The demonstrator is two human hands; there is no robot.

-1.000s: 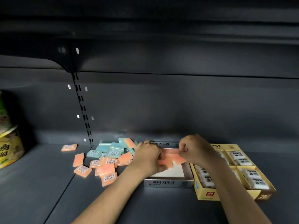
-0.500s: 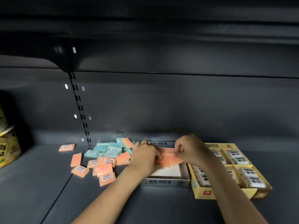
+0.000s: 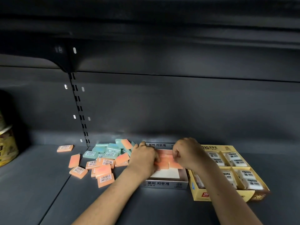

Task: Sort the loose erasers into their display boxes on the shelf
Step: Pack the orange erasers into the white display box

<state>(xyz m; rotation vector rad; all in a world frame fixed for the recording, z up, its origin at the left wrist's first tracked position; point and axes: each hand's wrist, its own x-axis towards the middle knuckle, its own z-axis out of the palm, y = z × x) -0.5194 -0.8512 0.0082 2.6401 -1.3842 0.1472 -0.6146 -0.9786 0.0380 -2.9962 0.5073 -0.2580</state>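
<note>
A grey display box (image 3: 164, 184) with Korean print sits on the dark shelf, its white floor partly showing. Inside its far half lie orange erasers (image 3: 167, 163). My left hand (image 3: 143, 157) and my right hand (image 3: 186, 152) meet over the box, fingers curled down onto those orange erasers; the fingertips are hidden. To the left lies a loose pile of orange erasers (image 3: 103, 169) and mint-green erasers (image 3: 107, 151), some barcode side up.
A yellow display box (image 3: 201, 194) with white wrapped erasers stands right of the grey one, touching it. One orange eraser (image 3: 65, 148) lies apart at far left. A yellow tin (image 3: 6, 148) stands at the left edge. A slotted upright (image 3: 79, 109) runs up the back wall.
Both hands stay over the grey box, shifting the orange erasers slightly. The view has drifted a little; the pile has not moved.
</note>
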